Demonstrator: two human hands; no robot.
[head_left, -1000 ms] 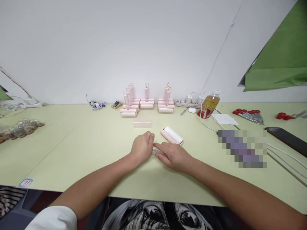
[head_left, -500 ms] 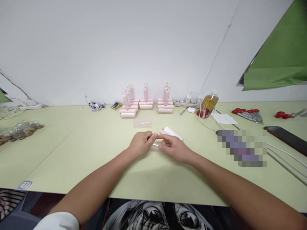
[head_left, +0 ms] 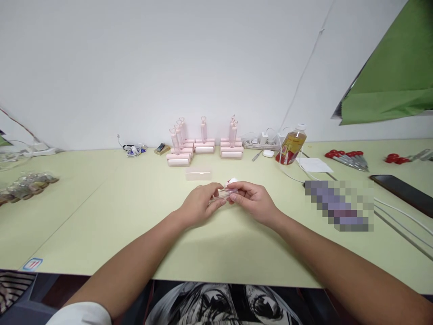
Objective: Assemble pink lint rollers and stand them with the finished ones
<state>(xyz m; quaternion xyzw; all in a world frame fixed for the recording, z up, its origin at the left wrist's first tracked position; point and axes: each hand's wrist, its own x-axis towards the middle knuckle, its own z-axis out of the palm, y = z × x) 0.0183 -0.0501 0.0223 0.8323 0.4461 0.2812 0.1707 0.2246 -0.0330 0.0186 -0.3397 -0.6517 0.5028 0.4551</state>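
Observation:
My left hand [head_left: 198, 205] and my right hand [head_left: 257, 201] meet low over the table, both closed on one clear plastic piece [head_left: 221, 194]. Fingers cover part of this piece, so its full shape is hidden. Behind my right fingers, a bit of a white and red item [head_left: 232, 180] shows. Just beyond my left hand lies a translucent pale pink plastic cover [head_left: 198, 174]. Farther back stand several pink lint rollers [head_left: 178, 160] with upright clear handles topped by heart-shaped loops.
A tilted drink bottle [head_left: 291, 146] stands by a power strip [head_left: 260, 145] at the wall. To the right are red-handled tools [head_left: 348, 158], a dark phone [head_left: 402, 194] and white cables. Several small wrapped items [head_left: 29, 186] sit at far left.
My hands have turned the clear plastic piece and raised it slightly, so more of it shows. My right hand now covers most of the white and red item.

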